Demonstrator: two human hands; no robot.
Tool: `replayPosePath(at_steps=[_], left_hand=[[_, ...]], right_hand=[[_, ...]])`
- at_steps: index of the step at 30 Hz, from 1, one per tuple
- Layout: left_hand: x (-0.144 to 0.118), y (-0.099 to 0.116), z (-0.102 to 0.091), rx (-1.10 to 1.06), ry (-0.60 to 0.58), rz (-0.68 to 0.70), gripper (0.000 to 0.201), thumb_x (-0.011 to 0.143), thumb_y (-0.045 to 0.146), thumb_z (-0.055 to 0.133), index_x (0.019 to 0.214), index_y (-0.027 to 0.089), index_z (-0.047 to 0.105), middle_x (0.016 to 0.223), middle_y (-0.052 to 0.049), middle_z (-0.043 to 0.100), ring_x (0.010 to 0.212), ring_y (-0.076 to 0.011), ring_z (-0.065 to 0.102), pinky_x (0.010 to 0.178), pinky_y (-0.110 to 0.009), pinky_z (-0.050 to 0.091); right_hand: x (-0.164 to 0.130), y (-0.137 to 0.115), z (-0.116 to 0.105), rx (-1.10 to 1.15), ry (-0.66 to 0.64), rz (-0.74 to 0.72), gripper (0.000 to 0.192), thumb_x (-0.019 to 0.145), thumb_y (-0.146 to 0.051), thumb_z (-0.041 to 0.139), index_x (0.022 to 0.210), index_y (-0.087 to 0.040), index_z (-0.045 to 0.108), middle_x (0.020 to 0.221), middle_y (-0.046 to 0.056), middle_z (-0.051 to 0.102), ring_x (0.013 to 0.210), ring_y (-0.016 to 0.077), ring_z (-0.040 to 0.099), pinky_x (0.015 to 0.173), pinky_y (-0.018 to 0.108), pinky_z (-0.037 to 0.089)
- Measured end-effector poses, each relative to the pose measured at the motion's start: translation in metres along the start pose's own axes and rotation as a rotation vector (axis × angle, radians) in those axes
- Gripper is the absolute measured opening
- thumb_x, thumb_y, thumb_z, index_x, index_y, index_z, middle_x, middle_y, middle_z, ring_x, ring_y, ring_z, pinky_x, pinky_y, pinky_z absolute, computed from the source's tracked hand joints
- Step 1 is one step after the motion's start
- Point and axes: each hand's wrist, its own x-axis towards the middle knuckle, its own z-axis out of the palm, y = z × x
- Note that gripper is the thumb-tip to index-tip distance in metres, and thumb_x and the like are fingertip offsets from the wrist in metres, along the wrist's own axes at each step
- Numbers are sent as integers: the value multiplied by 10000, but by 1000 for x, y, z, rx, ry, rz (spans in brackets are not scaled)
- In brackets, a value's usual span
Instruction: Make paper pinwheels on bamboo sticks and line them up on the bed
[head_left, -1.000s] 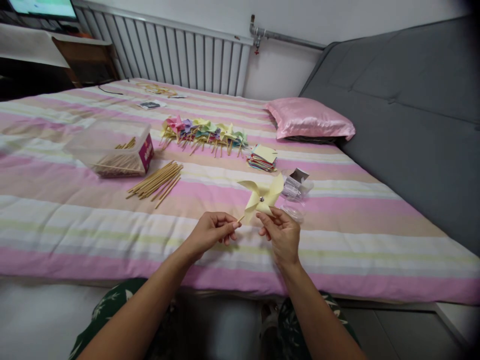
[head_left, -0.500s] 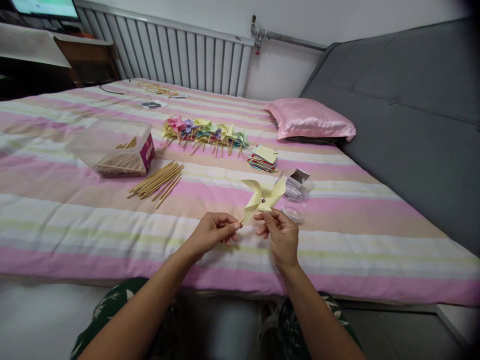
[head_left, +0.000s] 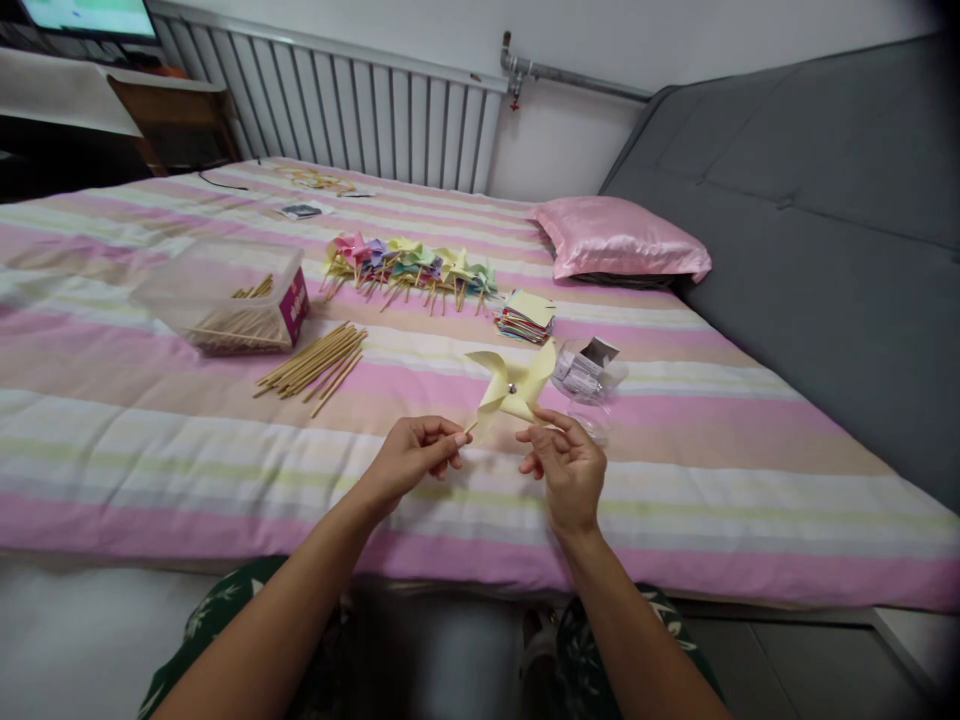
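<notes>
At the near edge of the bed, above a pair of green patterned trouser legs, two bare hands meet around a pale yellow pinwheel. The left hand pinches the end of its stick between thumb and fingers. The right hand is half open, its fingers loosely curled and its forefinger touching the pinwheel's lower right blade, the thumb set apart. The pinwheel is held up over the bed between and just beyond the hands, blades facing the person, a shiny pin at its centre. Just behind it, to the right, stands a small clear tub. Farther left, loose sticks lie in a bundle beside a clear box that holds more. Beyond the tub is a stack of coloured paper, and past that a heap of pinwheels in pink, purple, yellow and green. A pink pillow lies near the grey headboard. At the back runs a white radiator.
</notes>
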Motion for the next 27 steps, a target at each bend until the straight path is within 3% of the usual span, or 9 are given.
replayPosePath(at_steps=[5,9,11,16,21,27], left_hand=[[2,1,-7,101,48,31,259,725,372,647,783,122,680,542,8,563,449,-69,409,432,-191,279],[3,2,-13,232,115,118,259,738,371,625,770,125,700,632,-23,624,565,-106,479,517,-212,339],[3,2,-16,252,133,148,268,741,377,621,779,124,702,676,-32,650,609,-119,503,560,-223,363],[5,1,-19,264,158,159,268,742,376,621,801,129,705,749,-50,690,661,-138,540,604,-236,389],[6,0,-20,283,178,170,260,736,375,624,784,134,708,733,-49,690,652,-141,543,599,-240,395],[5,0,-19,299,160,172,267,749,374,614,792,128,707,732,-46,687,647,-137,544,596,-235,398]], right_hand=[[3,-2,-5,-45,159,-117,225,776,-336,632,931,-179,586,496,-54,557,374,92,505,387,196,359],[5,-2,-10,-237,164,-218,210,786,-287,611,966,-179,619,440,-102,357,360,64,349,403,205,338],[6,-2,-12,-306,133,-271,219,784,-264,604,980,-170,628,449,-98,327,389,70,345,408,205,317],[4,-1,-14,-421,52,-394,323,765,-201,598,1086,-176,583,564,-46,532,467,95,485,464,219,402],[2,-1,-13,-528,32,-554,440,741,-159,599,1172,-210,525,736,-19,636,427,67,491,466,217,443],[4,0,-12,-629,-29,-511,311,762,-176,582,1071,-198,565,736,-14,663,471,79,574,486,203,470]])
